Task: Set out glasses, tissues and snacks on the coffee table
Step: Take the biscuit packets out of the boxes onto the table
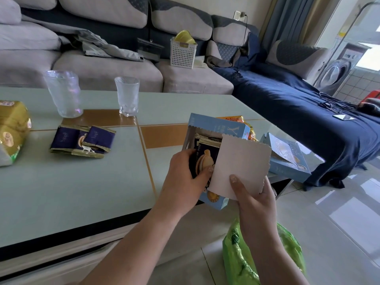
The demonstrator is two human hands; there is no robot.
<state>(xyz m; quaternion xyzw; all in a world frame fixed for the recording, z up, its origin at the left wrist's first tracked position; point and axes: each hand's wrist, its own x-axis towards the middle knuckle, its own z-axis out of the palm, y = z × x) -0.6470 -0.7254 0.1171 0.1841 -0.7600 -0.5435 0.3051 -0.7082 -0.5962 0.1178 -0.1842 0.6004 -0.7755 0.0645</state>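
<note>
Left hand [186,171]: fingers pinching a dark biscuit packet [202,159] inside the blue box [218,130].
Right hand [254,197]: thumb pressing back the box flap [242,163].
Box: over coffee table [82,182] edge.
Loose packets [82,141]: on table.
Glasses [63,93]: upright, beyond packets.

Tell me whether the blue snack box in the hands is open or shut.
Open. The blue snack box has its torn flap folded back by the right hand, exposing dark packets; the left hand grips one.
</note>
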